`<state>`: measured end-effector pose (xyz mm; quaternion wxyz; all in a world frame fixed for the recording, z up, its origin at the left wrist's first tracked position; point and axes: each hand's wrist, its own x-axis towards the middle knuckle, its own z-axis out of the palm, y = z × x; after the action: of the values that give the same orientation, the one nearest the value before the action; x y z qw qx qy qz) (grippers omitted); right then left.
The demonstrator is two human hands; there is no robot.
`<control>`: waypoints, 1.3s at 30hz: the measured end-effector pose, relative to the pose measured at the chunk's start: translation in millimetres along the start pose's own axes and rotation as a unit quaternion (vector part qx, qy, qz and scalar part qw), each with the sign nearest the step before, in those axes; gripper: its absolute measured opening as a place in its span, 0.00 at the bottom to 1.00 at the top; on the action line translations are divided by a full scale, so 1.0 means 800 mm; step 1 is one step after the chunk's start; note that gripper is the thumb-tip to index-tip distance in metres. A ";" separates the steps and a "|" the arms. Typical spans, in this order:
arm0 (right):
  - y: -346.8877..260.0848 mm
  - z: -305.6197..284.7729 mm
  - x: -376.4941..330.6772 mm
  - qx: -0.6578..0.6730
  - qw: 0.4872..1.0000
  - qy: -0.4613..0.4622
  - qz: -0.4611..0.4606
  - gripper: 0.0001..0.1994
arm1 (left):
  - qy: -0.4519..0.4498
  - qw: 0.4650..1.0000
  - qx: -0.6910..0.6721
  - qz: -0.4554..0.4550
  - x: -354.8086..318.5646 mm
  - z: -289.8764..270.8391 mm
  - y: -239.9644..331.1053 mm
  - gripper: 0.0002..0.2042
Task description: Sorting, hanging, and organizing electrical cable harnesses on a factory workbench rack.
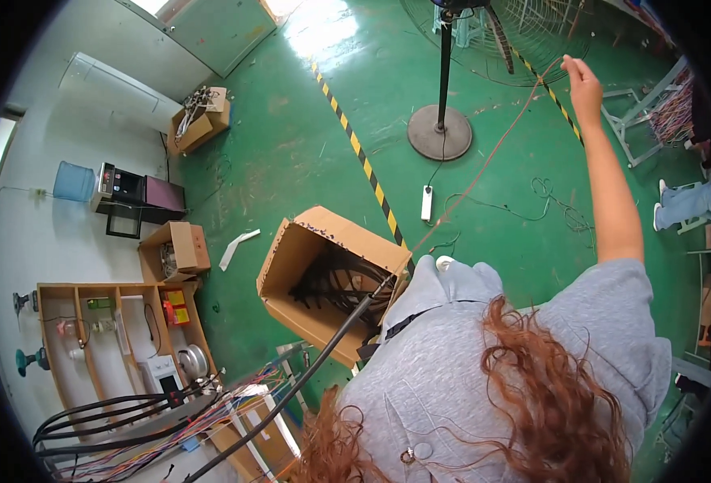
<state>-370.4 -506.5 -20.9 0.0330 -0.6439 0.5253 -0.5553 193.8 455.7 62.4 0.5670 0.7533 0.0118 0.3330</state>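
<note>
My right arm reaches out to the upper right, where my right hand (585, 90) is closed in a pinch. It grips a thin reddish wire (496, 148) that slants down and left toward the rim of a cardboard box (311, 340) in front of my body. Dark coiled cables (335, 282) lie inside the open box. Over its near edge a thick black cable (303, 380) runs from the lower left up to the box's right side. My left hand does not show; my torso and hair cover the lower middle.
A black pedestal fan (440, 133) stands ahead, its wire cage near my right hand. A white power strip (427, 203) and loose cords (557, 211) lie on the green floor. Wire bundles (235, 396) and a wooden shelf (86, 322) are at left. Another person's legs (690, 201) show right.
</note>
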 end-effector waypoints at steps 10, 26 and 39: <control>-0.204 -0.084 -0.024 0.089 0.940 -0.126 -0.306 0.07 | -0.486 0.840 0.120 0.210 -0.465 0.449 0.215 0.23; -0.177 -0.087 -0.147 0.210 0.748 -0.619 -0.119 0.27 | -0.882 0.431 -0.181 0.061 -0.636 0.503 0.314 0.09; -0.272 -0.031 -0.253 0.395 0.406 -0.790 0.235 0.09 | -0.682 0.718 -0.118 0.080 -0.593 0.415 0.289 0.08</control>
<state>-215.2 -251.9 -12.7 0.8127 -0.5641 0.1192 0.0837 -87.0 -95.6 -14.6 0.4772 0.7018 -0.4774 -0.2277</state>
